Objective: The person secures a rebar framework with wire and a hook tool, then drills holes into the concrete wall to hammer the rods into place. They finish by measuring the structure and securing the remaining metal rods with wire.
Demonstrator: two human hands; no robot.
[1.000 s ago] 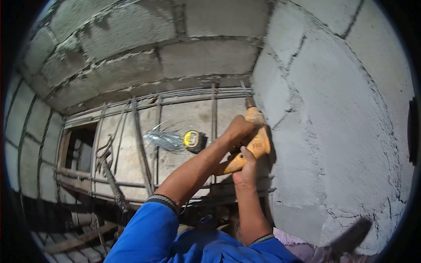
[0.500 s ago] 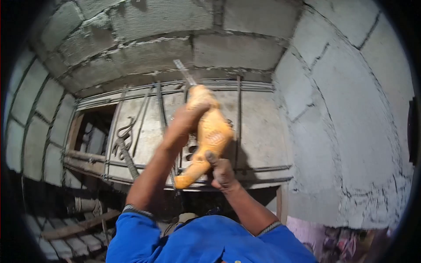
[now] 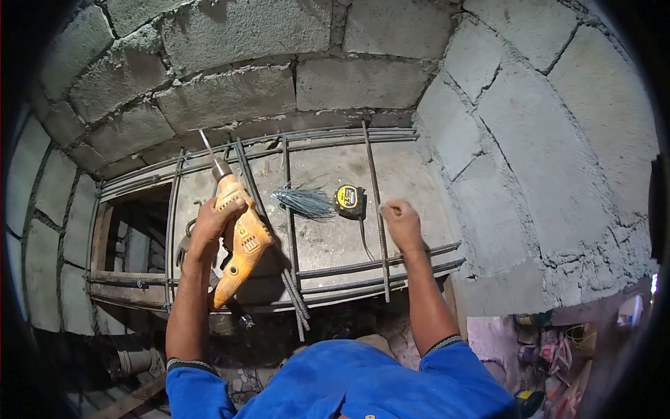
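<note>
Two-handed hold on the drill is gone. Left hand alone now carries the orange drill, fingers wrapped round the upper body near the chuck, bit pointing to 11 o'clock. The drill has swung from the block wall at 3 o'clock, through centre, over to 9 o'clock above the rebar grid; its bit touches nothing.

Right hand has let go of the handle and now sits at 1 o'clock from the drill, closed in a fist on or right at a vertical rebar bar; cannot tell whether it truly grips the bar or just rests against it.

Tape measure and bundle of tie wire lie on the slab between the two hands.

Judgement: drilling on the wall looks paused; attention has moved to the rebar.
</note>
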